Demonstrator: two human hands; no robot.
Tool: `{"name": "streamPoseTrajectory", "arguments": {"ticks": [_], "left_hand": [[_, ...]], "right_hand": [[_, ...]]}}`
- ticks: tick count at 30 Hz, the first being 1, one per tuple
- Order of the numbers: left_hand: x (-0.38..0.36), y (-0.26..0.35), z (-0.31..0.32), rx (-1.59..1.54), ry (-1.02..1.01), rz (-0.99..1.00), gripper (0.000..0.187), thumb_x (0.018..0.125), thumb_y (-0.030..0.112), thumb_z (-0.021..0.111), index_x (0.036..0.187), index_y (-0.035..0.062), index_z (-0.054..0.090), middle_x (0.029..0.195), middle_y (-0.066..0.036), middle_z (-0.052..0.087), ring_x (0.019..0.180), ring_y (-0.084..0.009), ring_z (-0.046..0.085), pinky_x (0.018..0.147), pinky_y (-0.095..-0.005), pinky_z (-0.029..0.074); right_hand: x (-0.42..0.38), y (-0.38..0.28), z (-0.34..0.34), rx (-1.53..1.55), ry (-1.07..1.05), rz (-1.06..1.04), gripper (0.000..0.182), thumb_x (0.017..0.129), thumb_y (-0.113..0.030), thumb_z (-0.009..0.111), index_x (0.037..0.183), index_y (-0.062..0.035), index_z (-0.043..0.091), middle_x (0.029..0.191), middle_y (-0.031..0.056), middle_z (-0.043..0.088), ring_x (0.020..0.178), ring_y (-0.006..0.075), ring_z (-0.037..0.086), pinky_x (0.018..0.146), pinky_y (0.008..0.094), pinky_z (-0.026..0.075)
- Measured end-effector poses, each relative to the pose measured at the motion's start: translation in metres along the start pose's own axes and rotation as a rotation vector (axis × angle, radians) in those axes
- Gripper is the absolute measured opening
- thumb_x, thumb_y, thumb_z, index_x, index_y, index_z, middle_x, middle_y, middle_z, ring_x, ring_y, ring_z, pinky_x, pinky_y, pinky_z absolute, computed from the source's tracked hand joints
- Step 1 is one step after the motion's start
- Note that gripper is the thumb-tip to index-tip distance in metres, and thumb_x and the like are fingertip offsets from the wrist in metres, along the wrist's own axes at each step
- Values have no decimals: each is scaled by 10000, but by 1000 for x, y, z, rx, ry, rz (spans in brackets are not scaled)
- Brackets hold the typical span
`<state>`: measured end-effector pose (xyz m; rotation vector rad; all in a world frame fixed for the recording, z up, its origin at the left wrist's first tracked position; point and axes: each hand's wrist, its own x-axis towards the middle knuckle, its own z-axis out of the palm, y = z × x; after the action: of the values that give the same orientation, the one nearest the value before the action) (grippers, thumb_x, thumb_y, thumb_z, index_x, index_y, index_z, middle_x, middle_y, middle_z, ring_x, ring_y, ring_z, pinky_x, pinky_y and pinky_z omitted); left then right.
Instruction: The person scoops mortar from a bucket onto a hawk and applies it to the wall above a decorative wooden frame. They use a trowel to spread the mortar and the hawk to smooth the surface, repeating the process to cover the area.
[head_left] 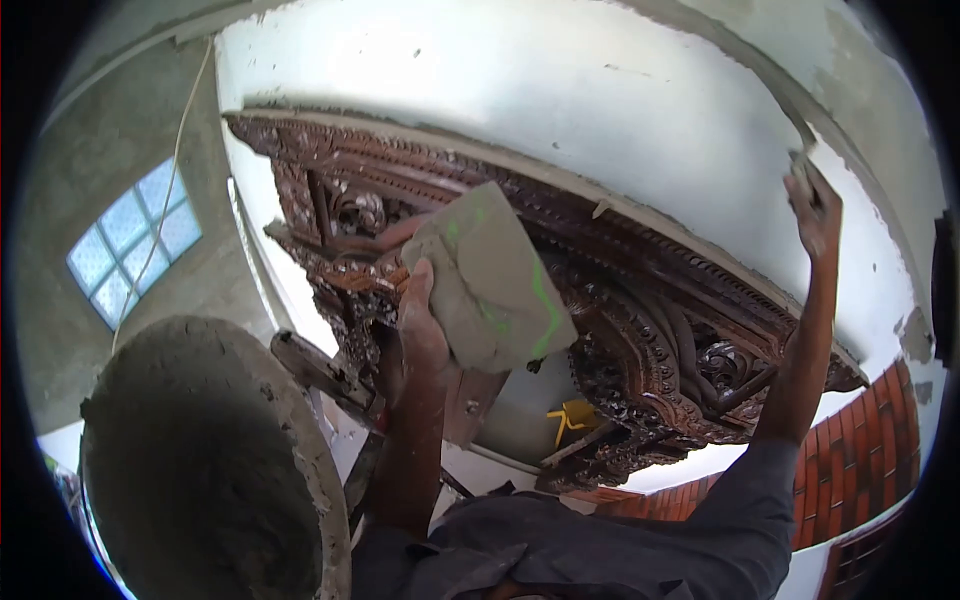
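My left hand [422,325] grips a flat green board, a plasterer's hawk [545,300], by its near left edge. Wet grey mortar [490,250] covers most of the hawk, with green showing through in streaks. Up at the right, my raised right hand [815,210] is closed around the handle of a trowel [803,150]. The trowel is seen nearly edge-on against the grey band [765,75] along the top of the white wall, so its blade is hard to make out.
A large mortar-coated basin [215,450] stands at the lower left. Dark carved woodwork [640,270] juts from the white wall [480,60] in front of me. A cable [185,115] hangs by the window [135,240]. Red brickwork [860,460] is at the lower right.
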<state>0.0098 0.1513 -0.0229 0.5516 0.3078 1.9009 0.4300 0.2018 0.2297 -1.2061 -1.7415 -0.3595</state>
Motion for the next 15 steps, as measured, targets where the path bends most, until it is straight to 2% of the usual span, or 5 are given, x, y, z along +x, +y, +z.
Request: {"name": "streamPoseTrajectory", "arguments": {"ticks": [1,3,7,11,15], "left_hand": [[2,-3,-5,-6,38,10,487,1002,343,462,1351,3,460,1271,-125,560,1129,-237,579,982,-387,464],[-7,5,13,-54,21,20,500,1012,339,434,1366,-14,433,1272,-137,554,1140,-250,573,996,-392,460],[-15,10,21,-175,-116,76,514,1016,357,413,1376,-11,420,1292,-138,534,1159,-270,558,1014,-407,448],[-10,8,7,-66,-43,230,546,1008,394,420,1393,8,401,1319,-133,507,1195,-273,523,1033,-425,420],[-15,17,15,-122,121,353,550,1003,403,423,1416,42,383,1357,-114,473,1246,-260,472,1066,-422,375]], "right_hand": [[-18,-1,-2,-49,-56,72,422,925,-230,660,1304,-56,596,987,42,664,796,122,570,738,247,485],[-64,-13,16,-12,-160,-11,382,921,-167,637,1280,-40,606,996,71,687,785,140,587,733,257,491],[-144,-47,62,-11,-452,-176,282,807,-152,722,1049,-20,663,889,118,690,763,195,663,661,336,528],[-178,-79,94,165,-524,-116,310,739,-110,739,1023,-8,668,862,126,653,775,246,650,694,367,515],[-203,-72,106,106,-427,-243,299,720,-92,729,1003,-22,663,864,154,642,769,330,642,684,383,512]]}}
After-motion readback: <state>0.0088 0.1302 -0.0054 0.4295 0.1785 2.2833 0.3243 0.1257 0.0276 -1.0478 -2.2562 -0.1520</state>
